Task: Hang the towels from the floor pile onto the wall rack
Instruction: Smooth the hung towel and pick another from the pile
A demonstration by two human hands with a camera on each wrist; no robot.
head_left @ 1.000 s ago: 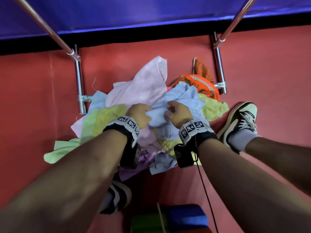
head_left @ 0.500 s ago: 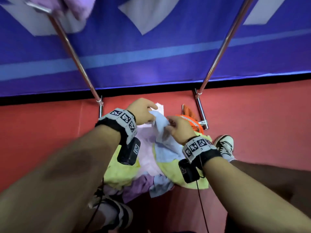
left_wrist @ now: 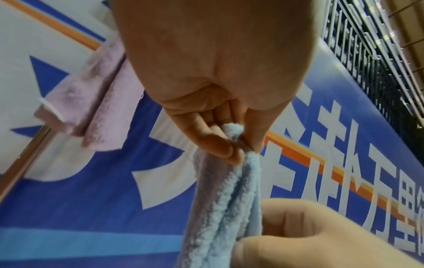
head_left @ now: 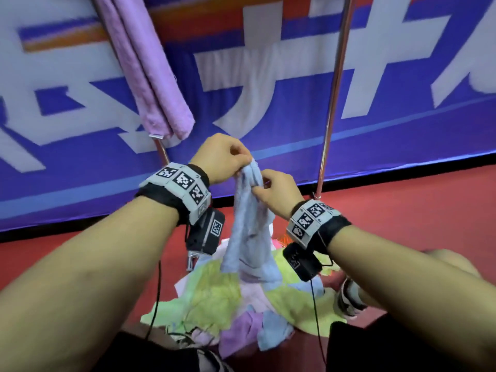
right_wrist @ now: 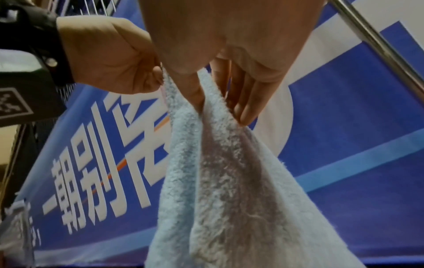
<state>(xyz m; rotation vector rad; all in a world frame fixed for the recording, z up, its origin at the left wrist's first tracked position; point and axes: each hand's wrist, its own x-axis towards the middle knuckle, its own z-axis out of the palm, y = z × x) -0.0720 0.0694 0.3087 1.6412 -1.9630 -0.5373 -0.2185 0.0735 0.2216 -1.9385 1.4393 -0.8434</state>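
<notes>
In the head view, frame centre, we observe the left hand [head_left: 224,157] and right hand [head_left: 277,190] each grasping the top of the blue towel [head_left: 249,224], which hangs above the floor pile [head_left: 214,299]. In the left wrist view, the left grip [left_wrist: 238,143] pinches the towel's bunched corner. In the right wrist view, the right fingers [right_wrist: 246,101] clamp its upper edge.

— Light: even and bright in the head view; dimmer, grainier at both wrists.
— Blur: the banner [head_left: 268,76] is smearing; edges are bowing; near palms are softening.
</notes>
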